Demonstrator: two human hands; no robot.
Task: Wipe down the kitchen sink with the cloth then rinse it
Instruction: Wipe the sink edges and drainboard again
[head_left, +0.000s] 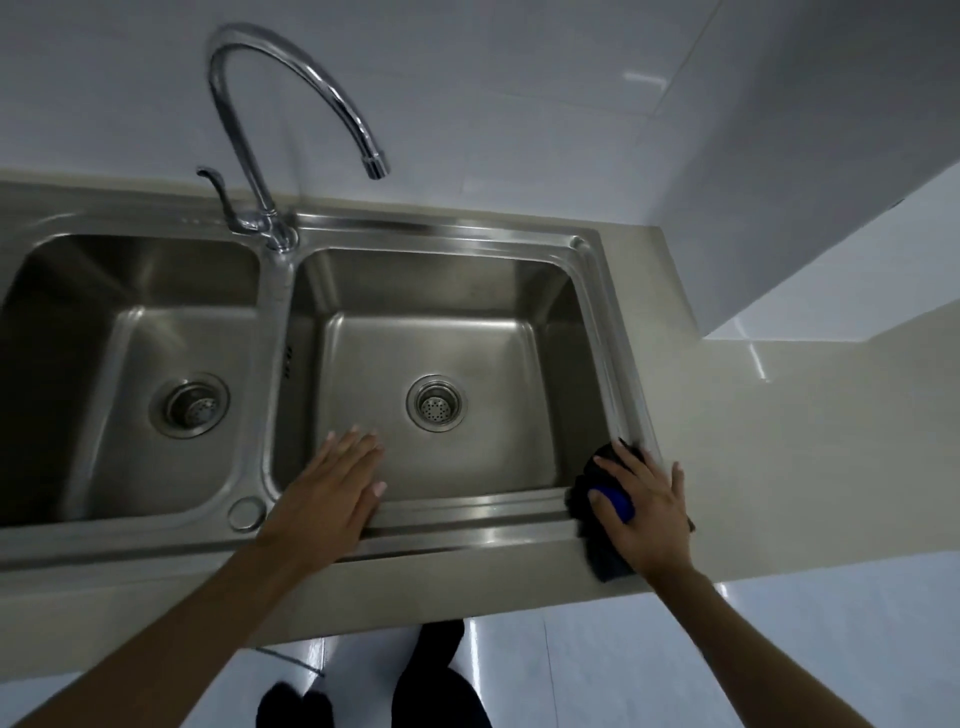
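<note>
left hand (332, 493): i am laying it flat on the near rim of the sink (467, 535), at about 7 o'clock of the right basin (467, 291). my fingers (358, 447) are lying straight and close together, reaching out over the basin floor and gripping nothing.
right hand (644, 514): i am pressing it down on the cloth (608, 564). the fingers are spreading wide and straight on top of it, not curling round it.
cloth: dark, with a bright blue part showing beside my thumb. it is sitting on the sink's near right corner, at about 4 o'clock of the right basin, partly on the steel rim and partly on the worktop (779, 441).
sink: stainless steel, two basins lying side by side, with a right drain (435, 404) and a left drain (189, 405) sitting in the basin floors.
faucet (242, 156): a chrome gooseneck rising from the far end of the divider, at 11 o'clock of the right basin. its spout is arching over toward 12 o'clock.
lever (218, 189): curving up just at 9 o'clock of the faucet's base.
worktop: pale beige, running round the sink and widening at 3 o'clock.
floor (623, 665): glossy pale tiles at 6 o'clock, with my dark-clad legs (436, 670) standing there.
</note>
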